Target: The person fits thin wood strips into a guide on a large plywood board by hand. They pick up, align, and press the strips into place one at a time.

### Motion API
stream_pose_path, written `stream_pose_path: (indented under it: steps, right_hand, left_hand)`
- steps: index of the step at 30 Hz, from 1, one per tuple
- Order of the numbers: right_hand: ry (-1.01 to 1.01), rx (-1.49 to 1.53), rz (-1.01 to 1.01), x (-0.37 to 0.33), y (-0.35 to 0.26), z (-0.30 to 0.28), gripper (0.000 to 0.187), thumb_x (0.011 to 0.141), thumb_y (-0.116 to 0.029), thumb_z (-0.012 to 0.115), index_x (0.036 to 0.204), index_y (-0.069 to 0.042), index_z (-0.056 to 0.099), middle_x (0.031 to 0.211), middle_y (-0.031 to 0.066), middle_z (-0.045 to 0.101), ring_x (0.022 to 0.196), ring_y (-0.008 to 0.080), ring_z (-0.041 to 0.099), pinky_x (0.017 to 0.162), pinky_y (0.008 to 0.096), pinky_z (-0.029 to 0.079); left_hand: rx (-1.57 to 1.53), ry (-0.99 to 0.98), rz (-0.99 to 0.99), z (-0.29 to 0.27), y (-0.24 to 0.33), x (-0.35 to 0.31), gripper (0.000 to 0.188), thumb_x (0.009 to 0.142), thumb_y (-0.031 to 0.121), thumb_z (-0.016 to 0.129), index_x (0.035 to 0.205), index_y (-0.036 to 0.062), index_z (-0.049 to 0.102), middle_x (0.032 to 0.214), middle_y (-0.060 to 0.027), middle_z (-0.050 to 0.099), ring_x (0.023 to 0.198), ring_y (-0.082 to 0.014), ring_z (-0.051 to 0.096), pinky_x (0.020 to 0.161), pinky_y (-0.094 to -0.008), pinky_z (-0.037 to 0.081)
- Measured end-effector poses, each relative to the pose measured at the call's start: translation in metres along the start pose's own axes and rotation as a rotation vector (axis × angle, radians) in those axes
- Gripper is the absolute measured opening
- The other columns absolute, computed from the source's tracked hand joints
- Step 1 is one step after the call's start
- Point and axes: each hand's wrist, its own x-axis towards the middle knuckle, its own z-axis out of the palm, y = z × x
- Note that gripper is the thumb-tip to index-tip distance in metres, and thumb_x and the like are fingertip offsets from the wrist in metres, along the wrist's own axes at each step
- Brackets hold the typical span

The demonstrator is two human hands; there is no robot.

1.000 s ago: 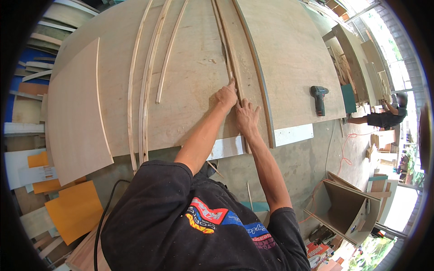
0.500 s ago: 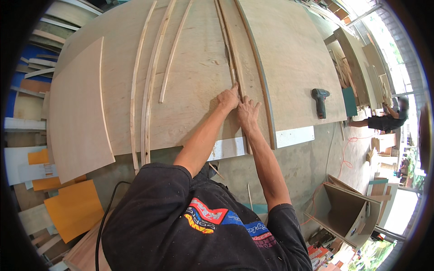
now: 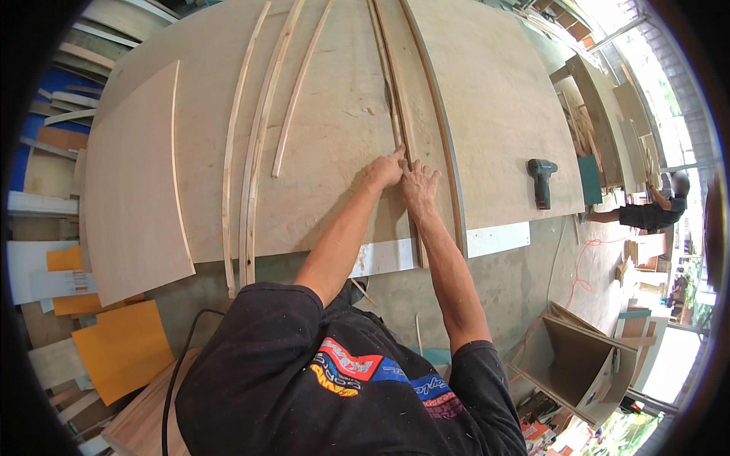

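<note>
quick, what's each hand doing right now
Left hand: open, fingers pressed down on the thin wooden strip, not gripping it.
Right hand: open, fingers spread flat beside the same strip on the plywood sheet.

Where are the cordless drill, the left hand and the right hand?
cordless drill (image 3: 541, 182): head view, on its dark body.
left hand (image 3: 385, 170): head view, back of the hand.
right hand (image 3: 419, 187): head view, back of the hand.

cordless drill (image 3: 541, 181), orange boards (image 3: 122, 351)
</note>
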Motion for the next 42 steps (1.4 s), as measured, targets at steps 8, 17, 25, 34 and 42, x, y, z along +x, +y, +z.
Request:
stream_pose_path:
  steps: [8, 17, 25, 34, 42]
  right_hand:
    - [0.011, -0.09, -0.005, 0.012, -0.005, -0.006, 0.05, 0.094, -0.02, 0.06, 0.143, -0.018, 0.049, 0.122, 0.0121, 0.061, 0.111, 0.0332, 0.064, 0.094, 0.0539, 0.045]
    - [0.049, -0.022, 0.014, 0.033, -0.005, -0.001, 0.045, 0.095, -0.022, 0.062, 0.139, -0.014, 0.052, 0.119, 0.0143, 0.062, 0.109, 0.0322, 0.065, 0.093, 0.0552, 0.047]
    - [-0.037, -0.036, 0.013, 0.046, -0.01, -0.019, 0.045, 0.099, -0.016, 0.054, 0.143, -0.017, 0.048, 0.124, 0.0143, 0.061, 0.115, 0.0319, 0.063, 0.096, 0.0547, 0.045]
    - [0.009, 0.009, 0.016, 0.06, -0.012, -0.019, 0.046, 0.098, -0.019, 0.059, 0.143, -0.016, 0.05, 0.121, 0.0145, 0.062, 0.111, 0.0316, 0.065, 0.097, 0.0573, 0.046]
    - [-0.002, -0.012, 0.015, 0.072, -0.009, -0.02, 0.046, 0.098, -0.022, 0.059, 0.144, -0.017, 0.049, 0.122, 0.0138, 0.063, 0.112, 0.0317, 0.064, 0.097, 0.0565, 0.046]
  left_hand:
    - [-0.228, 0.166, 0.127, 0.014, -0.018, -0.029, 0.05, 0.097, 0.025, 0.05, 0.147, 0.027, 0.05, 0.116, -0.0235, 0.069, 0.106, -0.0404, 0.067, 0.091, -0.0497, 0.052]
    - [-0.405, 0.154, 0.251, 0.072, -0.06, -0.119, 0.039, 0.092, 0.013, 0.052, 0.128, 0.0048, 0.065, 0.084, -0.0255, 0.067, 0.075, -0.0368, 0.067, 0.07, -0.0457, 0.05]
    - [-0.396, 0.132, 0.255, 0.079, -0.092, -0.154, 0.035, 0.095, 0.017, 0.052, 0.124, 0.0045, 0.068, 0.082, -0.0214, 0.068, 0.074, -0.0308, 0.067, 0.071, -0.0429, 0.051]
    - [-0.334, 0.149, 0.201, 0.046, -0.116, -0.153, 0.031, 0.096, 0.02, 0.054, 0.119, 0.0066, 0.071, 0.095, -0.0218, 0.072, 0.083, -0.0306, 0.071, 0.075, -0.0388, 0.053]
    - [-0.323, 0.169, 0.206, 0.032, -0.118, -0.156, 0.03, 0.096, 0.018, 0.054, 0.117, 0.0062, 0.072, 0.084, -0.0212, 0.069, 0.07, -0.0299, 0.067, 0.066, -0.0394, 0.05]
